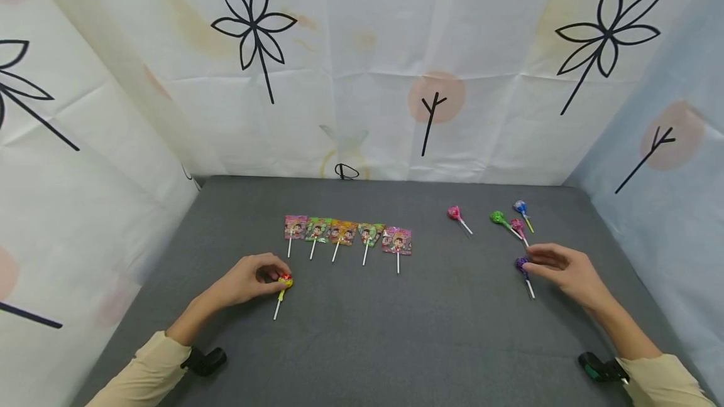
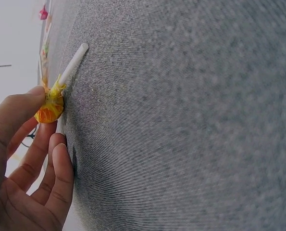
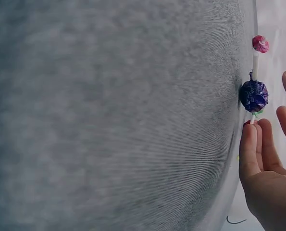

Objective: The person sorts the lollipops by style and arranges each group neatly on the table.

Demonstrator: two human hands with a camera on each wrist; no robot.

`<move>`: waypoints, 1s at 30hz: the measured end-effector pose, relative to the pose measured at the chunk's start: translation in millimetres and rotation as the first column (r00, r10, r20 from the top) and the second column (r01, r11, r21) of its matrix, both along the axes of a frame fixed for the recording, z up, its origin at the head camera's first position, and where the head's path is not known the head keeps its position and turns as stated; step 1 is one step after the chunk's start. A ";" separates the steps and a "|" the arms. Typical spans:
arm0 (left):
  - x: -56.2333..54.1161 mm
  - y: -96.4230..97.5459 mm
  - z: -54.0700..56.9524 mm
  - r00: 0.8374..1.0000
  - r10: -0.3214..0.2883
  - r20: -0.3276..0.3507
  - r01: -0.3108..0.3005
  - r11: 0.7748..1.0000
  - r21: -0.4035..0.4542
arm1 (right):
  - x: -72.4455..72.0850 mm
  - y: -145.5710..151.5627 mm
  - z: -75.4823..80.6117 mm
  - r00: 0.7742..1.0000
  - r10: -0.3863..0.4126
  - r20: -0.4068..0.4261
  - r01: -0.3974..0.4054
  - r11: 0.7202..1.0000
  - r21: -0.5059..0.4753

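My left hand (image 1: 254, 278) pinches a yellow and red wrapped lollipop (image 2: 51, 108) between thumb and finger at its round head. Its white stick (image 2: 74, 62) points toward me, close over the grey cloth. On the right, my right hand (image 1: 571, 272) hovers beside a purple wrapped lollipop (image 3: 254, 95), thumb and fingers spread apart around its side. The purple one lies on the cloth, stick toward me. Just beyond that hand lie a green lollipop (image 1: 498, 217), a pink lollipop (image 1: 517, 225) and a blue lollipop (image 1: 520, 206).
A row of flat lollipops in printed square wrappers, such as the pink one (image 1: 397, 240) at its right end, lies left of centre on the grey tabletop (image 1: 362, 331). Another pink lollipop (image 1: 454, 212) lies apart, farther back. Patterned white curtains (image 1: 362, 49) enclose the back and sides.
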State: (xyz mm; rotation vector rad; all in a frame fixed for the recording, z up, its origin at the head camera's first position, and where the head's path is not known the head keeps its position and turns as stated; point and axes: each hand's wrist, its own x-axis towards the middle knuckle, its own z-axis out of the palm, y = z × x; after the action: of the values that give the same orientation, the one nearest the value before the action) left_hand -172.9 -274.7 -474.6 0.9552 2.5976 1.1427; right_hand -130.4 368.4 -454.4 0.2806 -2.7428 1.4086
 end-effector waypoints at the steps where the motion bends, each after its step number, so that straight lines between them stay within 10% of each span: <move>1: 0.3 -0.2 0.2 1.000 0.001 0.004 -0.001 1.000 0.001 | -0.9 -0.2 0.2 1.000 0.000 0.005 0.000 1.000 0.007; 23: 0.8 0.4 -1.6 1.000 0.019 -0.005 -0.020 1.000 -0.005 | -5.7 -10.1 0.6 0.999 0.000 0.050 -0.003 0.998 0.069; 30: 1.0 1.5 -0.1 1.000 0.016 0.011 -0.016 1.000 -0.013 | -3.6 -29.0 7.6 0.997 0.029 0.067 -0.025 0.998 -0.062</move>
State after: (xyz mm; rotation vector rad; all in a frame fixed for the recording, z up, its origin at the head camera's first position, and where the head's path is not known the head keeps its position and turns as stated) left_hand -171.9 -273.2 -474.7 0.9252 2.6054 1.1299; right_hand -134.0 339.4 -446.7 0.2733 -2.7528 1.5332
